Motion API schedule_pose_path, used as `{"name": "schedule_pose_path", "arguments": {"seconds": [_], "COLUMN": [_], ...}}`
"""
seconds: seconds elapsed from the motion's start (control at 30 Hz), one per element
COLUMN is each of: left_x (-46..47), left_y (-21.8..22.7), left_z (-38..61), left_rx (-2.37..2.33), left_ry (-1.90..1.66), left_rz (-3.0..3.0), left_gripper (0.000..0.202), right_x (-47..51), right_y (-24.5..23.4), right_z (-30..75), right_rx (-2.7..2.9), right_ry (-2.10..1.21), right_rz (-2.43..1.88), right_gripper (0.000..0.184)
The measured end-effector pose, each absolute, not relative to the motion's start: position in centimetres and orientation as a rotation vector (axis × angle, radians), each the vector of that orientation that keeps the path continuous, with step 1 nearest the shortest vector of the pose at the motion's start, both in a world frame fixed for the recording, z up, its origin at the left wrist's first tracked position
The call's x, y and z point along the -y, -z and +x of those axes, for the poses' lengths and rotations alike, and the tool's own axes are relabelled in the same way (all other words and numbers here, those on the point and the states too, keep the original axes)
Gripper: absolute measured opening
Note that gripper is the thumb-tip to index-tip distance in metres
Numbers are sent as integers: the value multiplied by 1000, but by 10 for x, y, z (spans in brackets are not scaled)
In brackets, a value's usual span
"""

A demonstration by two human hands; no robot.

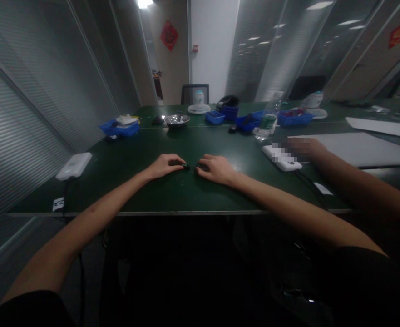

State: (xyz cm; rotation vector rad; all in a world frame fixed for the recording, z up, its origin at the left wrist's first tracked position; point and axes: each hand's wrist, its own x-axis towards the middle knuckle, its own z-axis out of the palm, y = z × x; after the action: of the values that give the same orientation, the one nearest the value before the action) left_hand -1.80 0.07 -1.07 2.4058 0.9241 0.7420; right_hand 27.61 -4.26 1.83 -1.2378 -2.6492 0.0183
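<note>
Low over the green table [145, 200], my left hand [164, 166] pinches a small black part [185, 166] between thumb and fingertips. Facing it, my right hand [218, 170] has its fingers curled around a slim tool with a thin metal shaft [193, 166], much like a small screwdriver. The shaft points left and reaches the black part. Whether its tip sits inside the part is too small to make out. My right fingers hide most of the tool's dark handle.
A white device [74, 166] with a cable lies left; another [281, 158] lies right, beside another person's hand [305, 147]. Farther back stand a blue tray [121, 131], a metal bowl [176, 121], more blue bins [214, 117] and a plastic bottle [268, 119]. White boards [366, 147] lie right.
</note>
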Motion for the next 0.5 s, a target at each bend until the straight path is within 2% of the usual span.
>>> {"name": "schedule_pose_path", "arguments": {"seconds": [0.5], "left_x": [4], "left_y": [10], "left_z": [-9], "left_rx": [-789], "left_ry": [-749], "left_rz": [2396], "left_gripper": [29], "right_x": [37], "right_y": [-9], "right_z": [273], "right_rx": [2663], "right_ry": [-2], "right_rz": [-1091], "right_gripper": [45]}}
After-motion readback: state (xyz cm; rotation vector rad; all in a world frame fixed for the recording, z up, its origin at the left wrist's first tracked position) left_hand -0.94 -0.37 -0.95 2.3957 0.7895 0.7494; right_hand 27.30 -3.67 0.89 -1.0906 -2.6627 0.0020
